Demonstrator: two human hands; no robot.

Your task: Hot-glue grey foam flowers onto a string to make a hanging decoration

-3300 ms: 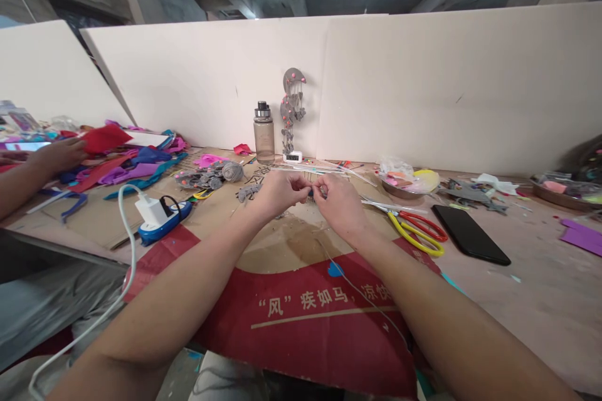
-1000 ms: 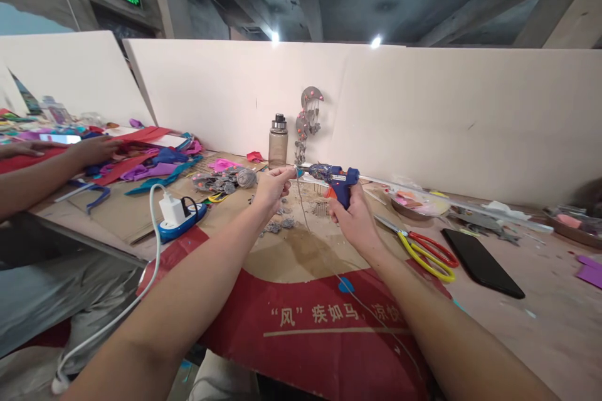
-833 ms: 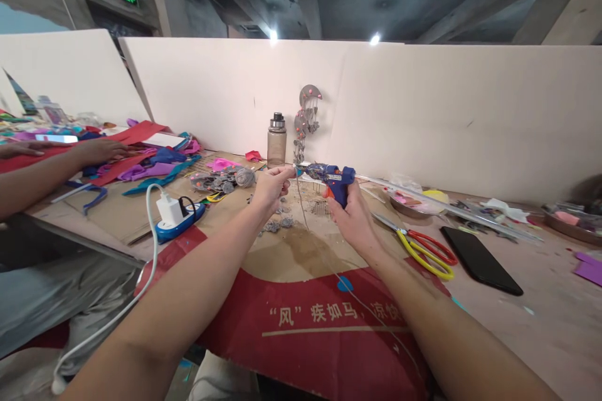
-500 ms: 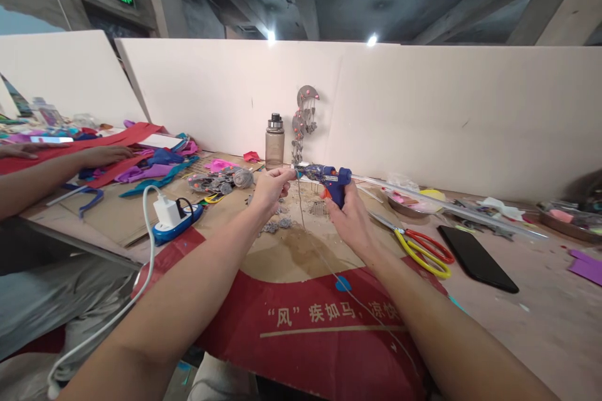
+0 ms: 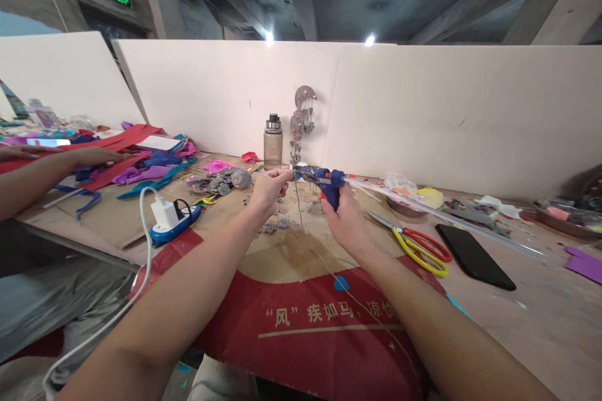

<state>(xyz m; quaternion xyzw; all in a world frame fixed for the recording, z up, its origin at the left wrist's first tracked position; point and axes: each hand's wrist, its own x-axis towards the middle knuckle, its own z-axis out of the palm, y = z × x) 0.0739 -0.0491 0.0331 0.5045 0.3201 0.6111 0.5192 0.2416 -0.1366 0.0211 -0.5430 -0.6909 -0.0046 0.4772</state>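
Blue glue gun (image 5: 328,180) with an orange trigger; scissors (image 5: 420,249) with one red and one yellow handle; black phone (image 5: 474,256); red cardboard (image 5: 301,332) printed with white characters; white charger (image 5: 163,213) on a blue power strip (image 5: 170,229); grey yarn ball (image 5: 241,178); pink, purple, red felt scraps (image 5: 141,166)

Pale worktable (image 5: 540,307) spread with flattened red-printed cardboard (image 5: 305,319); on it, yellow-and-red scissors (image 5: 421,249), black phone (image 5: 474,257), water bottle (image 5: 273,142), blue power strip (image 5: 172,225) with white charger, grey felt bits (image 5: 275,225), coloured felt scraps (image 5: 141,166) at left.
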